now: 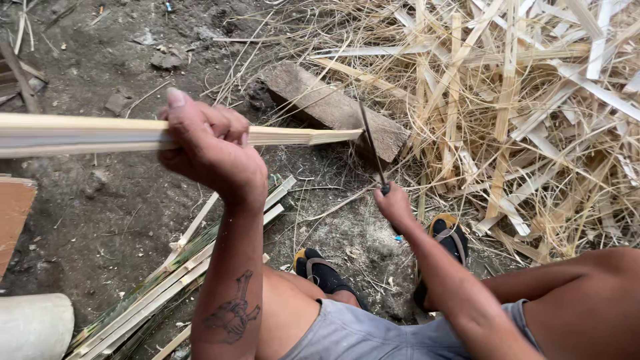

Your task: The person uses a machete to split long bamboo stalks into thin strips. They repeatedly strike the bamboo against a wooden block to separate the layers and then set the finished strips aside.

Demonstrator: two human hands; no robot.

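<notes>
My left hand (210, 147) grips a bundle of pale bamboo strips (80, 135) that runs level from the left edge to a tip near the middle. My right hand (395, 205) is closed on the handle of a thin dark knife (372, 143), whose blade points up and stands just right of the strips' tip. A wooden block (330, 107) lies on the dirt behind the blade. Both my feet in dark sandals (320, 270) rest on the ground below the hands.
A big heap of bamboo shavings and split slats (527, 107) fills the right side. More cut green and pale bamboo strips (173, 280) lie on the dirt at lower left. A pale rounded object (33, 327) sits in the bottom left corner, a brown board (12, 213) at the left edge.
</notes>
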